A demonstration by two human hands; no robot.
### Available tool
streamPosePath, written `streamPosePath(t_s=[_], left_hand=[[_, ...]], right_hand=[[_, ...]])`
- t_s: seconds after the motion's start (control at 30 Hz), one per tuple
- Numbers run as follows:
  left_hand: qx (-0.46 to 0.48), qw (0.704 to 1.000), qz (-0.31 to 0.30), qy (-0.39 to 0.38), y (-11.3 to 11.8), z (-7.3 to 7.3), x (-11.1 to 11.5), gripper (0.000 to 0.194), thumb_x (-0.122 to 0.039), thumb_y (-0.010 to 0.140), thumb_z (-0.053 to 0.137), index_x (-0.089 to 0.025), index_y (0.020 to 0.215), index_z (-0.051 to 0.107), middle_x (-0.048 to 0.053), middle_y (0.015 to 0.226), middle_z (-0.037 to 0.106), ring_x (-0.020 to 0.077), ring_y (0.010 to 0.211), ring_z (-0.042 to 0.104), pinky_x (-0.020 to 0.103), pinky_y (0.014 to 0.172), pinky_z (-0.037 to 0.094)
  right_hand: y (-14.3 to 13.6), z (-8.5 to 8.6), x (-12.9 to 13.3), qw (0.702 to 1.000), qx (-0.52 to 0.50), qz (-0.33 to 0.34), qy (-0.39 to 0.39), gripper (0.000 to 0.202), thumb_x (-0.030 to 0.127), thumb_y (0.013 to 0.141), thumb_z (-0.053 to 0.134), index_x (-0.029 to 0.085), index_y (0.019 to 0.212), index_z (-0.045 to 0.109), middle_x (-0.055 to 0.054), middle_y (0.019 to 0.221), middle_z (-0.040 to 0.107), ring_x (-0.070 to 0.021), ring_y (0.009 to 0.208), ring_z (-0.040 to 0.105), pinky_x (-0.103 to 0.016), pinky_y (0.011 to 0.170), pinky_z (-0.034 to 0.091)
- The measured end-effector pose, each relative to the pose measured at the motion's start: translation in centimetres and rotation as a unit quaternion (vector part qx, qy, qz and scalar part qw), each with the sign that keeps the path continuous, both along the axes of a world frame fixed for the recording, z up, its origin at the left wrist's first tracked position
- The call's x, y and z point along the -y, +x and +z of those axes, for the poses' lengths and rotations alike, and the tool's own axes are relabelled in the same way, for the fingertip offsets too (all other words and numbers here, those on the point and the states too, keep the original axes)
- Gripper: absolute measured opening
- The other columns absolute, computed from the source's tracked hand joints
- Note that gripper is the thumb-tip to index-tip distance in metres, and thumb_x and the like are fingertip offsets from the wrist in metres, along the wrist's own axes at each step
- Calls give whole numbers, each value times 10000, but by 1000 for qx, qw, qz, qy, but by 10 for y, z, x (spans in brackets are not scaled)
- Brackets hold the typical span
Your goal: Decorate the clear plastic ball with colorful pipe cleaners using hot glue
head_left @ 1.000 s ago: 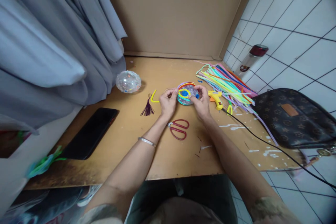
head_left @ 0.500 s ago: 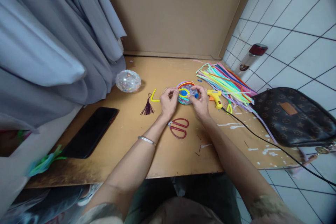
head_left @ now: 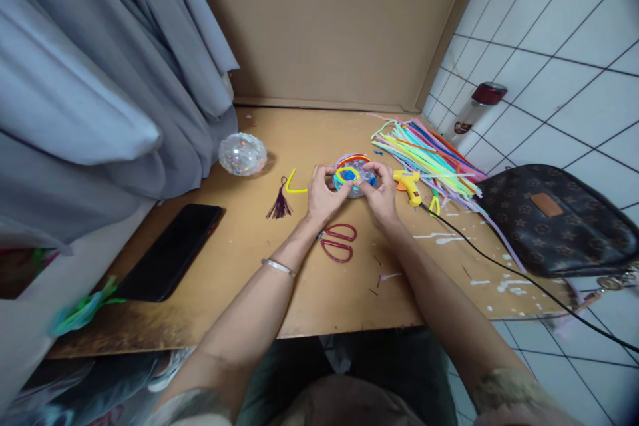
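So, far left of the frame there's a grey curtain [head_left: 90, 80], and below it, in the lower left, a black phone [head_left: 172, 253] lies flat on the tabletop [head_left: 269, 306]. Left of centre sits a clear ball [head_left: 243, 154] with coloured specks, then a dark purple tassel [head_left: 280, 203] and a bent yellow stem [head_left: 290, 188] just beside it.

Dead centre is the good bit: the left hand [head_left: 324, 194] has its fingers closed in on the left side of a round clear piece [head_left: 360, 168], thumb at its near edge. Red-handled scissors [head_left: 339, 245] lie just below. The piece sits right between the two sets of fingers, with a yellow loop around a blue middle and coloured arcs along the far edge. The right hand [head_left: 382, 194] grips the right side, its thumb close to the other one.

Next along, a yellow glue gun [head_left: 410, 186], then a pile of colourful stems [head_left: 424, 153], a red-capped bottle [head_left: 472, 113], and a dark patterned bag [head_left: 564, 219] at far right.
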State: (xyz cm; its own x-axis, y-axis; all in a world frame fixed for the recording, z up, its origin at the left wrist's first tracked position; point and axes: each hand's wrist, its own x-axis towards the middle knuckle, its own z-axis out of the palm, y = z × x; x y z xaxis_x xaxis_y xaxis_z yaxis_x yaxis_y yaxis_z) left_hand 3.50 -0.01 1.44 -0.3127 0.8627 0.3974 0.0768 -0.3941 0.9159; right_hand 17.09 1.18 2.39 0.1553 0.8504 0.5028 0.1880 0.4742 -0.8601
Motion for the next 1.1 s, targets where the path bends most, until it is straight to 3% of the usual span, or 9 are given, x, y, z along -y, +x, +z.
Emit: streamPosePath(t_s=[0.73, 1.1], left_hand=[[-3, 999, 29, -21, 4, 0, -2, 414, -265, 589, 883, -212, 890, 605, 53, 1025, 646, 207, 978, 621, 292, 801, 494], [1, 999, 13, -34, 4, 1, -2, 414, -273, 623, 874, -209, 920, 594, 62, 1075, 647, 201, 986, 638, 289, 801, 519]], right_hand=[[-1, -4, -1, 1000, -16, 13, 6, 258, 323, 710, 700, 269, 959, 658, -29, 1064, 547, -228, 1034, 549, -408, 977, 489], [-1, -3, -1, 1000, 5, -1, 11, 257, 297, 698, 698, 266, 951, 659, -33, 1049, 543, -234, 1032, 550, -414, 976, 489]])
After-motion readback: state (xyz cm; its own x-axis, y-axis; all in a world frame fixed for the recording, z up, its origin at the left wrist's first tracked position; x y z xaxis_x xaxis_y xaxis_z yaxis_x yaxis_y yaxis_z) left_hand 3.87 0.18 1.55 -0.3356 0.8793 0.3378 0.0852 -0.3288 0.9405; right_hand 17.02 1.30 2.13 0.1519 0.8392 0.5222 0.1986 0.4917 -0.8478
